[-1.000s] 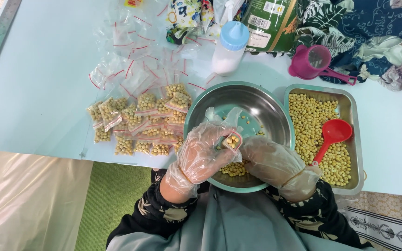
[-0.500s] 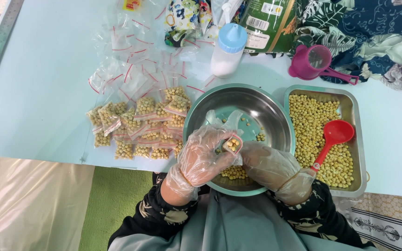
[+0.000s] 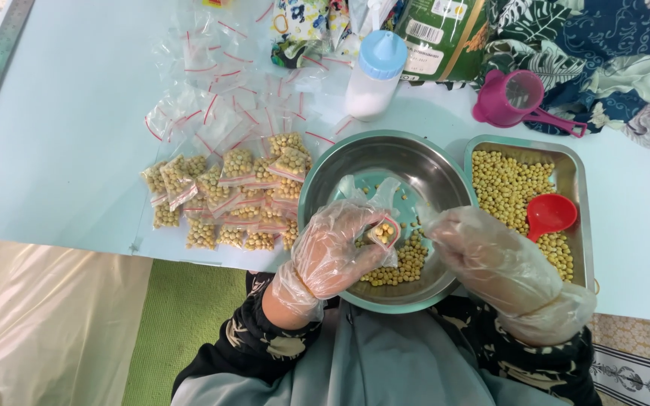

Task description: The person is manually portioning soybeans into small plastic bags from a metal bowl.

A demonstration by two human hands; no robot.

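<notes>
A pale blue table [image 3: 62,143] ran across the view, and near its front edge sat a round steel bowl [image 3: 415,162] with a heap of yellow beans [image 3: 408,263] at its near side. Just right of the bowl stood a rectangular steel tray [image 3: 575,162] full of the same beans, with a red scoop [image 3: 549,214] lying in it. Left of the bowl lay a pile of filled little bags [image 3: 227,199], with empty clear ones behind it. The right hand [image 3: 494,259], in a loose plastic glove, hung over the bowl's right side; whether it gripped anything could not be told. The gloved left hand [image 3: 336,252] was curled over the bowl, fingers pinched around a small clear bag [image 3: 382,233] partly filled with beans.
</notes>
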